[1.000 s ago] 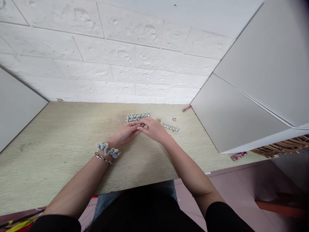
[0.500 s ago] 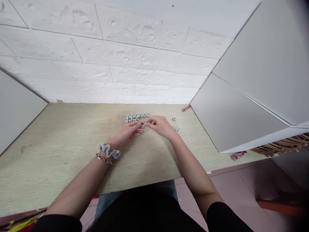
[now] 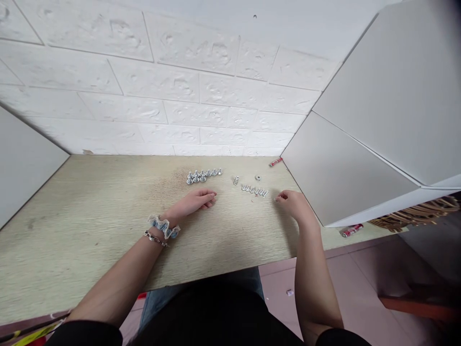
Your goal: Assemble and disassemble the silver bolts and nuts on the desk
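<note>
My left hand (image 3: 197, 201) hovers low over the wooden tabletop with its fingers closed together; whatever they hold, if anything, is hidden. Behind it stand several assembled bolts (image 3: 196, 178), heads down on the wood, in two uneven rows. My right hand (image 3: 293, 204) is curled with thumb and fingertips close together, just right of a row of loose screws (image 3: 254, 191); no thing shows clearly in its grip. Between the two groups lies a small cluster of metal nuts or washers (image 3: 236, 180). A single nut-like piece (image 3: 258, 178) sits behind the screw row.
The wooden tabletop (image 3: 108, 216) meets a white brick-patterned wall (image 3: 194, 115) at the back. Grey-white panels (image 3: 342, 168) rise at the right. One red battery-like cylinder (image 3: 275, 162) lies in the back right corner, another (image 3: 352, 230) near the front right edge.
My right hand has moved from beside the left hand to the far end of the loose screws, uncovering the small cluster and the row. My left hand has come slightly nearer me.
</note>
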A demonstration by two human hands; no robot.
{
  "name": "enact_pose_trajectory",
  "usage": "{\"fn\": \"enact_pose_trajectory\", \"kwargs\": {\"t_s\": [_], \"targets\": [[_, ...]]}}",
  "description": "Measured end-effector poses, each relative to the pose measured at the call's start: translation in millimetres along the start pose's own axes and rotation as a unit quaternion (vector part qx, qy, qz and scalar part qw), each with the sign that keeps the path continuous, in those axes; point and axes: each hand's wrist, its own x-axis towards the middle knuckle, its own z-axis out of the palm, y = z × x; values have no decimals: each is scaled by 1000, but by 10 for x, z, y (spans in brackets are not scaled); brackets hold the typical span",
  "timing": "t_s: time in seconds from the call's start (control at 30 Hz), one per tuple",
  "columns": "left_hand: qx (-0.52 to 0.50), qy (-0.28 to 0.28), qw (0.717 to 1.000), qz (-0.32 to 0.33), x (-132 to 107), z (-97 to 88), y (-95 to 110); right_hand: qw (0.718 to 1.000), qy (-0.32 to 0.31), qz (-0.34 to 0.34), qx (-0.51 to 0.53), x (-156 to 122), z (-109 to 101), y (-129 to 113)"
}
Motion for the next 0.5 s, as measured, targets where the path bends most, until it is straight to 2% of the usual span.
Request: {"fn": "enact_pose_trajectory", "kwargs": {"t_s": [0.23,0.5], "targets": [[-6,-7,1000,6,26,-18,-48,999,6,-35,7,61,184,-107],[31,5,1000,5,-8,15,-4,999,44,-3,19,132,292,-126]]}}
